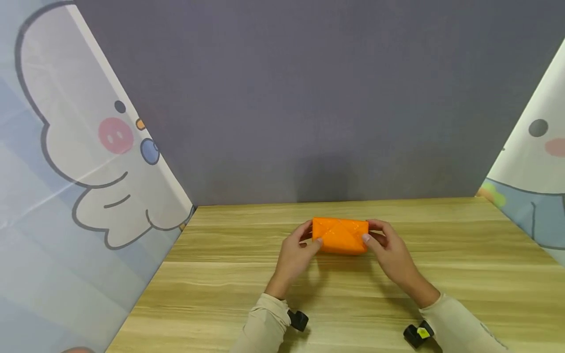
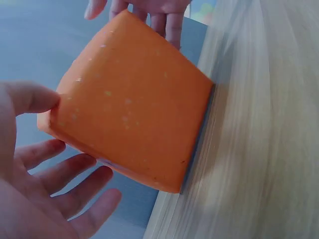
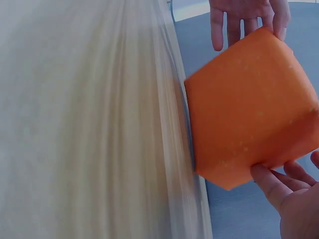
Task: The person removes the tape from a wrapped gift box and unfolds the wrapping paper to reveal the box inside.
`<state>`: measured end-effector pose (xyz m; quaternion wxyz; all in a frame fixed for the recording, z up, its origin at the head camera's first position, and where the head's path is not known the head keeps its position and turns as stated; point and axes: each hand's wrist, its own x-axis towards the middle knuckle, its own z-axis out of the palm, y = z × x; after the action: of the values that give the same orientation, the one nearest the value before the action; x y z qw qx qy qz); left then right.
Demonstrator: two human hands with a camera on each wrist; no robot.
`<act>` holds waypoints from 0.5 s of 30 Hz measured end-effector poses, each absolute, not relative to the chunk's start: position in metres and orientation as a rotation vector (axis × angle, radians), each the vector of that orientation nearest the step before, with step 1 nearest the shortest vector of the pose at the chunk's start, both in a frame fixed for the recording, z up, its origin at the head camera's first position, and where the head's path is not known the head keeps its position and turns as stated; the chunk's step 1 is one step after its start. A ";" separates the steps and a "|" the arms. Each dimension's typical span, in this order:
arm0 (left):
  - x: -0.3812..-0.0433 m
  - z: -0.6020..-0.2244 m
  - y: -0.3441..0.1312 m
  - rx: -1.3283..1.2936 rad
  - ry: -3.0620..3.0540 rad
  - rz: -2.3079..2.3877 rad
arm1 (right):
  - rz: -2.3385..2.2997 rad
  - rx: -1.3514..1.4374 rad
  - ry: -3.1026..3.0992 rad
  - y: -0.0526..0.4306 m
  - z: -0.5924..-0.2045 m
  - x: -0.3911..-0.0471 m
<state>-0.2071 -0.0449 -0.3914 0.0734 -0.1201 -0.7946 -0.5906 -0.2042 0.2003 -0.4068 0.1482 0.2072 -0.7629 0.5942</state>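
Observation:
An orange box-shaped packet (image 1: 340, 234) is held between both hands. Crossing creases mark the face turned up in the head view. Small pale flecks dot its broad side (image 2: 124, 109) in the left wrist view. My left hand (image 1: 295, 255) grips its left end, the thumb on the near face and the other fingers around the back. At the opposite end my right hand (image 1: 393, 252) pinches it the same way; the right wrist view shows the thumb (image 3: 269, 184) against the orange surface. A lower edge appears close to the tabletop; whether it touches, I cannot tell.
Light wood-grain tabletop (image 1: 212, 279) spreads around the hands. A dark grey panel (image 1: 326, 98) rises behind it. Cartoon-printed sheets stand at the left (image 1: 66, 196) and right (image 1: 538, 171). Black wrist devices sit by the left (image 1: 298, 320) and right (image 1: 417, 335) sleeves.

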 end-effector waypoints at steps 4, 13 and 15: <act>-0.209 -0.392 -0.043 -0.398 -2.389 -1.768 | 1.714 0.579 -2.203 0.202 -0.409 -0.205; -0.207 -0.396 -0.046 -0.486 -2.479 -1.655 | 1.608 0.519 -2.177 0.203 -0.412 -0.206; -0.206 -0.396 -0.047 -0.541 -2.497 -1.607 | 1.588 0.501 -2.176 0.204 -0.411 -0.206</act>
<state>-0.2058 -0.0471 -0.3958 0.0616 -0.1789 -0.8258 -0.5313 -0.2057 0.2043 -0.4109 0.1994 0.1791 -0.7783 0.5677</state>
